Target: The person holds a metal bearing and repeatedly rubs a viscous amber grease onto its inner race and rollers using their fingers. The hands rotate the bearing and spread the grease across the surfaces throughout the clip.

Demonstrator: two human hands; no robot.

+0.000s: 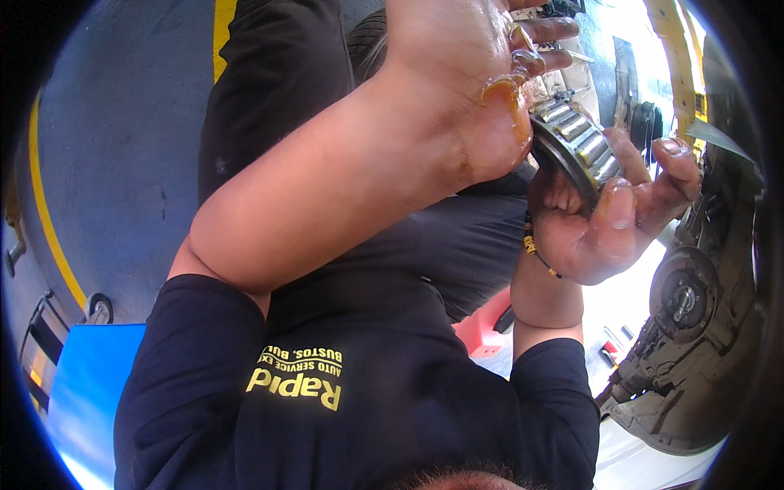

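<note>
Left hand [482, 77] nearest, spread loosely, smeared with amber grease [519, 110], at edge of bearing [578, 143]. Right hand [600, 233] clamped around bearing. Probably best: firm hold, grease pressed evenly between rollers [598, 152]. Wheel hub [683, 300] beyond.

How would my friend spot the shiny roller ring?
Start at the black shirt, then follow the right arm past the beaded bracelet to the right hand. The bearing there is a metal ring lined with shiny rollers, unlike the dull round hub lower right.

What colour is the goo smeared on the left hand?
Glossy amber-brown; the goo on the left hand shows best in the head view.
</note>
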